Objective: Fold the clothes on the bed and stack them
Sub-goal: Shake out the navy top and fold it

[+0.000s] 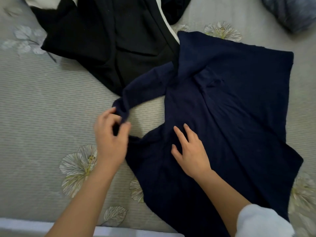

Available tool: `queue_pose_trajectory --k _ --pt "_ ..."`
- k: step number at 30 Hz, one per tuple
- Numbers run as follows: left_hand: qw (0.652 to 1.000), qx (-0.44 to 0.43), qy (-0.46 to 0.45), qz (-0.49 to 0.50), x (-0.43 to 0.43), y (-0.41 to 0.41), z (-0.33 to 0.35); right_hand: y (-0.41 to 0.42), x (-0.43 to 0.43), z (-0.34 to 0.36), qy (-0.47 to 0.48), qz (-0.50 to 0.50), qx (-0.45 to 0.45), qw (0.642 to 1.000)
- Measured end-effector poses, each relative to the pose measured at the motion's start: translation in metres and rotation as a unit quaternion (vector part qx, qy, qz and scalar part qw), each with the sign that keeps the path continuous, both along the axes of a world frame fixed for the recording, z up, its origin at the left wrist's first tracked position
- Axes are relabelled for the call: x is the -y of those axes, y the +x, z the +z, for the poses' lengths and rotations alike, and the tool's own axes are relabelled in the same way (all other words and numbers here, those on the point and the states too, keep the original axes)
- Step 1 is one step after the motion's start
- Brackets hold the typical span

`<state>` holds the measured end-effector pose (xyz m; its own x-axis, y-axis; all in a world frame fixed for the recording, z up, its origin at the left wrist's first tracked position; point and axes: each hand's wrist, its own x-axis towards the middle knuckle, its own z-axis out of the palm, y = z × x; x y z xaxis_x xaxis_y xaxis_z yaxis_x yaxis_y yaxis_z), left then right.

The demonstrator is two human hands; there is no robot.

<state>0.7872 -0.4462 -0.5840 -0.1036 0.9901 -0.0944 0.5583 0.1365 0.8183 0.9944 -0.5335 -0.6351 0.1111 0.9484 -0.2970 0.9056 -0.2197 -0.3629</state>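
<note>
While your left grip [111, 139] is curled round the cuff [121, 111] of the navy sweater [230, 108], pinching it between thumb and fingers, your right grip [191, 153] lies flat on the sweater's body with fingers straight, holding nothing. The sweater is spread on the bed [42, 100] directly under your right grip and runs on beyond it, and its sleeve [147, 84] stretches from the body out to your left grip. I judge you are at the sleeve fold of this garment, and no finished stack shows anywhere. The next move calls for carrying the cuff across toward your right grip and laying the sleeve flat over the body, with the right grip pinning the cloth so it does not drag. Beyond your left grip lies the other of the 2 dark garments, a black garment [102, 40] touching the sweater's far edge. It looks unfolded and awaits its turn.
</note>
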Motion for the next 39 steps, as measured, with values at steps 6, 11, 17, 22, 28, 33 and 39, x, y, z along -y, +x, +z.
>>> queue_pose_trajectory --k 6,11,17,22,28,33,39 --pt "0.996 0.047 -0.058 -0.055 -0.011 0.008 -0.021 0.000 0.000 -0.004 0.002 0.008 0.018 1.000" --pt "0.971 0.066 -0.226 0.038 -0.049 0.011 -0.036 -0.001 -0.001 -0.004 -0.002 0.014 0.021 1.000" --pt "0.954 0.228 -0.091 0.171 -0.064 0.004 -0.017 -0.003 -0.002 0.000 -0.036 0.055 0.055 0.996" --pt "0.861 0.303 0.044 0.406 -0.051 -0.045 -0.001 -0.017 -0.003 -0.002 -0.096 0.086 0.085 0.988" --pt "0.856 0.284 0.089 0.422 -0.031 -0.059 0.007 -0.026 -0.001 -0.007 -0.141 0.081 0.126 0.979" --pt "0.947 0.162 0.135 0.244 -0.016 -0.019 0.023 -0.017 -0.007 0.008 -0.110 -0.009 -0.040 0.993" --pt "0.927 0.011 0.136 -0.349 0.044 0.063 0.023 0.032 -0.017 0.037 0.019 -0.494 -0.408 0.768"
